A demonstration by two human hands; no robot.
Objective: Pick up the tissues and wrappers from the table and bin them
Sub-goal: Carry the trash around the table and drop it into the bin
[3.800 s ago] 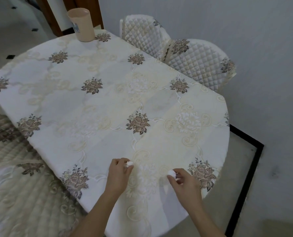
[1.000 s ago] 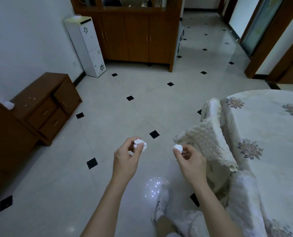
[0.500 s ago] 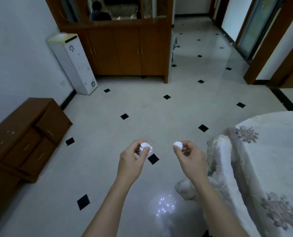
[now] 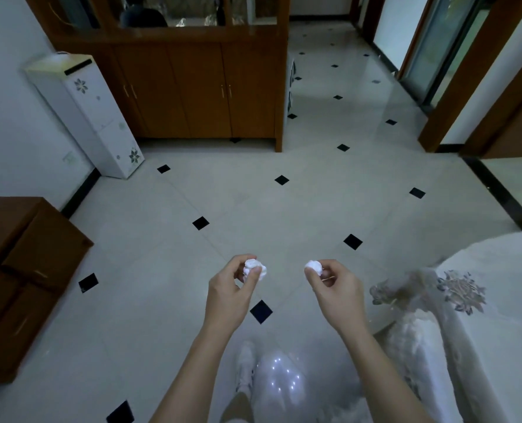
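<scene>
My left hand (image 4: 230, 293) pinches a crumpled white tissue ball (image 4: 256, 268) between thumb and fingertips. A smaller white tissue ball (image 4: 313, 266) sits pinched in my right hand (image 4: 336, 290). Both hands are held out in front of me above the tiled floor, about a hand's width apart. The table (image 4: 510, 288) with its floral cloth is at the right edge, behind my right arm. No bin is in view.
A wooden cabinet (image 4: 192, 87) stands ahead, with a white floral-printed unit (image 4: 92, 117) left of it against the wall. A low brown drawer chest (image 4: 22, 276) is at the left. A cloth-covered chair (image 4: 412, 319) stands by the table. Doorways lie at the far right.
I have turned away from the table into the room, carrying both tissue balls. The cabinet has come nearer, the table has slid to the right edge.
</scene>
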